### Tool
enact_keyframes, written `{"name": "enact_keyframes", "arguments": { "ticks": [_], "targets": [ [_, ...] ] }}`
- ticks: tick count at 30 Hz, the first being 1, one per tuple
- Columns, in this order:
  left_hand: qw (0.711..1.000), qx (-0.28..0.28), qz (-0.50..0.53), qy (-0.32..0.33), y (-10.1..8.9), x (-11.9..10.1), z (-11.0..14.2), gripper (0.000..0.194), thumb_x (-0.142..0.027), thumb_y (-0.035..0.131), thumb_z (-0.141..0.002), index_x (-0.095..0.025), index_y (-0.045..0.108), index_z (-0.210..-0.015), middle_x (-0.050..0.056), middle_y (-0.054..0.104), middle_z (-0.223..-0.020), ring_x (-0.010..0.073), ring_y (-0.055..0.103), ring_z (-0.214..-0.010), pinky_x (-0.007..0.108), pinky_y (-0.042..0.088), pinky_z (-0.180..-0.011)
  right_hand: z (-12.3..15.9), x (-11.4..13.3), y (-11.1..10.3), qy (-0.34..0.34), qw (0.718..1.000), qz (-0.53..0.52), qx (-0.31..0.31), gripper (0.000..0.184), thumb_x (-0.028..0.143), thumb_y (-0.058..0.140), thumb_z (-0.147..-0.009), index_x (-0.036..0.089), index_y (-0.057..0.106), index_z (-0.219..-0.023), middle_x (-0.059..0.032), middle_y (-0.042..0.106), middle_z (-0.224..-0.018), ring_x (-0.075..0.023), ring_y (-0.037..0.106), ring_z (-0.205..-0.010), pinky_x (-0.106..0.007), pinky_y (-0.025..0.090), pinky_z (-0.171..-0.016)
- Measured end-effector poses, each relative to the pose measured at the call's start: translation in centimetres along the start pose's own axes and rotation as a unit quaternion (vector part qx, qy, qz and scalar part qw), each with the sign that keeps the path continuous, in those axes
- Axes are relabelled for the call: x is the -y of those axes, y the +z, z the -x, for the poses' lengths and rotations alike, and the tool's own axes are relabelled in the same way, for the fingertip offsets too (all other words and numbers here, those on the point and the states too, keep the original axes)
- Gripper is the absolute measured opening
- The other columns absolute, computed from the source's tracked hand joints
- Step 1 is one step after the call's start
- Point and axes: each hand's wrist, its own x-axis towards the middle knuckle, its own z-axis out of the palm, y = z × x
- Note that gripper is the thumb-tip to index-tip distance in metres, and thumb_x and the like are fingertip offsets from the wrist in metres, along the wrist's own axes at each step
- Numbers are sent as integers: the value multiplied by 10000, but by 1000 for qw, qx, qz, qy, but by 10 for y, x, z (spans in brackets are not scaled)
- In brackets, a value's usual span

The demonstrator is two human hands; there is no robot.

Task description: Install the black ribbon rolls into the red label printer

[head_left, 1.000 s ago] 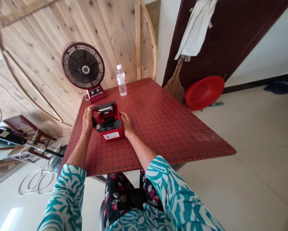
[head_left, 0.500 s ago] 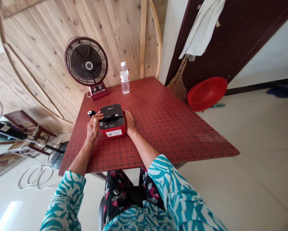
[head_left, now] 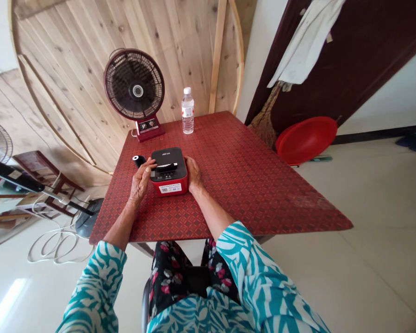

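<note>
A small red device with a black closed lid (head_left: 169, 173) sits on the red patterned table (head_left: 235, 185). My left hand (head_left: 141, 180) rests against its left side, fingers loosely curled and touching the lid's edge. On the right side my right hand (head_left: 194, 175) lies flat against the casing. A small black roll (head_left: 137, 160) stands on the table just left of the device, beyond my left hand.
A red table fan (head_left: 135, 92) and a plastic water bottle (head_left: 187, 111) stand at the table's far edge. A big round wooden board leans behind. A red basin (head_left: 307, 138) and broom lie by the dark door at right. Stools, cables and another fan occupy the floor at left.
The device's lid, open a second ago, is now closed. My left hand has slid from the lid's back to the left front edge; the black roll has come into sight.
</note>
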Motion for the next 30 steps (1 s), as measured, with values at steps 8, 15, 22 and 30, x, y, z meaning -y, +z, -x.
{"name": "enact_keyframes", "arguments": {
  "ticks": [8, 15, 22, 30],
  "targets": [
    [979, -124, 119, -110, -6, 16, 9, 488, -525, 667, -830, -214, 676, -1205, 122, 692, -1259, 226, 688, -1116, 335, 539, -933, -2, -3, 2, 21, 999, -40, -8, 362, 511, 585, -810, 241, 702, -1021, -16, 758, -1118, -200, 664, -1064, -384, 483, -1037],
    [955, -80, 215, -188, 2, 15, 7, 504, -328, 703, -700, -237, 662, -1194, 74, 687, -1248, 173, 685, -967, 277, 526, -802, -4, -6, 0, 18, 999, -35, -6, 335, 476, 574, -807, 250, 700, -1019, -14, 755, -1118, -205, 655, -1101, -404, 476, -1052],
    [954, -55, 219, -196, 2, 19, 1, 553, -277, 685, -671, -236, 633, -1220, 78, 673, -1288, 203, 691, -1001, 321, 529, -831, -4, -5, -1, 22, 999, -23, -9, 329, 472, 587, -813, 245, 719, -1011, -18, 761, -1115, -215, 656, -1131, -417, 481, -1063],
    [949, -59, 235, -201, 5, 19, 0, 571, -260, 690, -645, -224, 648, -1213, 79, 678, -1307, 212, 692, -987, 292, 532, -757, -7, -10, 0, 18, 999, -29, -11, 316, 467, 584, -800, 259, 712, -999, -10, 761, -1095, -209, 660, -1084, -394, 493, -1020]
  ]
}}
